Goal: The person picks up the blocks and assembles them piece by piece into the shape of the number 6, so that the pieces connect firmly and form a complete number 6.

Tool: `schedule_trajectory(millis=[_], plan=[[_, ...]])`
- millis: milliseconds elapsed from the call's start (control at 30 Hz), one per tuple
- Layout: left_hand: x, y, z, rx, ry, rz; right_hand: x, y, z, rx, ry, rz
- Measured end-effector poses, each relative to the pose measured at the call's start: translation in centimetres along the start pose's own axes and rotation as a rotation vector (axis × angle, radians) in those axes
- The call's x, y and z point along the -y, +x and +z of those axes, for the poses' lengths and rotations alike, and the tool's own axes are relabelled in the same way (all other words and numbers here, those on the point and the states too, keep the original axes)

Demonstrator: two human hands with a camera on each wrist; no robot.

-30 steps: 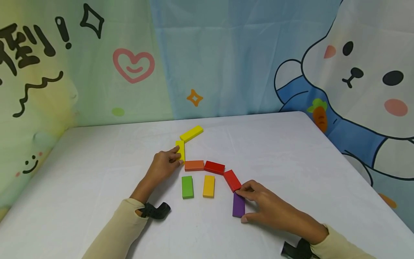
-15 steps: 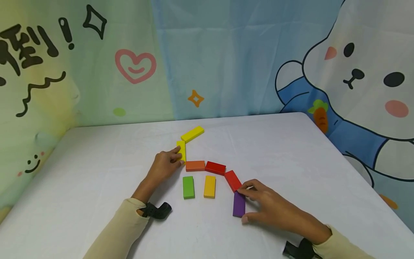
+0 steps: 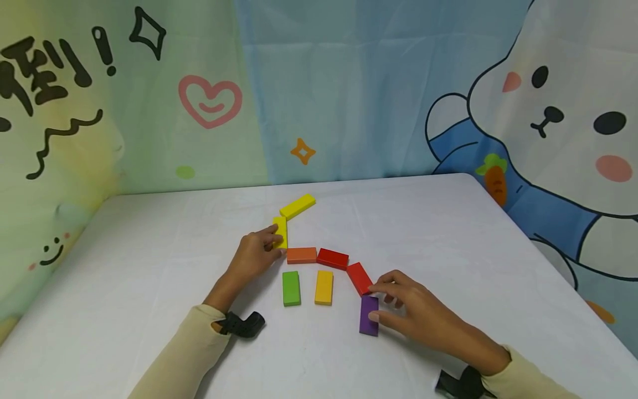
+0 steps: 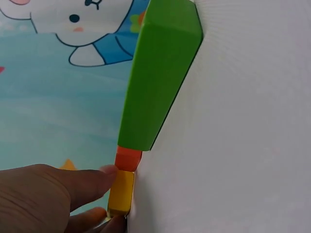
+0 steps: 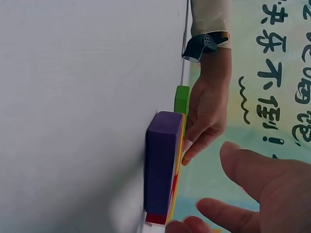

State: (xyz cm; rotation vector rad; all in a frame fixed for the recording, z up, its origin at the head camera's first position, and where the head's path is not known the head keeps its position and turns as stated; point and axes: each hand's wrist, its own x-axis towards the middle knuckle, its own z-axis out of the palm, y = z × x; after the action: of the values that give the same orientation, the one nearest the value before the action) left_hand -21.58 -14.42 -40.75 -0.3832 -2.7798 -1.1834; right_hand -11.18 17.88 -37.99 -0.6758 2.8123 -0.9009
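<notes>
My left hand (image 3: 254,256) holds an upright-pointing yellow block (image 3: 283,231), thumb at its near end and fingers along its left side. In the left wrist view the thumb touches this yellow block (image 4: 121,191), beyond a large green block (image 4: 160,82). My right hand (image 3: 426,313) hovers over a purple block (image 3: 369,326), thumb above its right edge and fingertips by its far end. The right wrist view shows the fingers spread, apart from the purple block (image 5: 163,170). The purple block meets a red block (image 3: 359,277) at its far end.
A chain runs on through a second red block (image 3: 332,259) and an orange block (image 3: 301,255); another yellow block (image 3: 297,206) slants at the back. A green block (image 3: 291,288) and an amber block (image 3: 324,288) lie inside the curve on the white table (image 3: 149,277).
My right thumb has lifted from the purple block's near end and moved away from me, over the block; the fingers have loosened. My left hand stays on the yellow block.
</notes>
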Motion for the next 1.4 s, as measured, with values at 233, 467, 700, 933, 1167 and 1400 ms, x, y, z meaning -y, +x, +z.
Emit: schedule_trajectory(millis=[233, 467, 700, 933, 1167, 1400], plan=[[-0.6, -0.3, -0.6, -0.076, -0.047, 0.012, 0.6, 0.6, 0.1, -0.022, -0.014, -0.010], [-1.9, -1.1, -1.2, -0.148, -0.007, 0.146, 1.3, 1.6, -0.1, -0.015, 0.001, -0.046], [-2.5, -2.6, -1.2, -0.053, -0.106, 0.192, 1.9, 2.7, 0.0, -0.005, -0.006, -0.044], [-2.7, -4.3, -0.8, 0.172, -0.090, 0.180, 2.5, 3.9, 0.6, 0.016, -0.026, 0.001], [-2.8, -5.0, -0.5, 0.237, 0.016, 0.113, 3.0, 5.5, 1.3, 0.034, -0.038, -0.037], [-2.8, -5.1, -0.5, 0.224, 0.080, 0.045, 3.9, 6.8, 2.2, 0.047, -0.072, 0.016]])
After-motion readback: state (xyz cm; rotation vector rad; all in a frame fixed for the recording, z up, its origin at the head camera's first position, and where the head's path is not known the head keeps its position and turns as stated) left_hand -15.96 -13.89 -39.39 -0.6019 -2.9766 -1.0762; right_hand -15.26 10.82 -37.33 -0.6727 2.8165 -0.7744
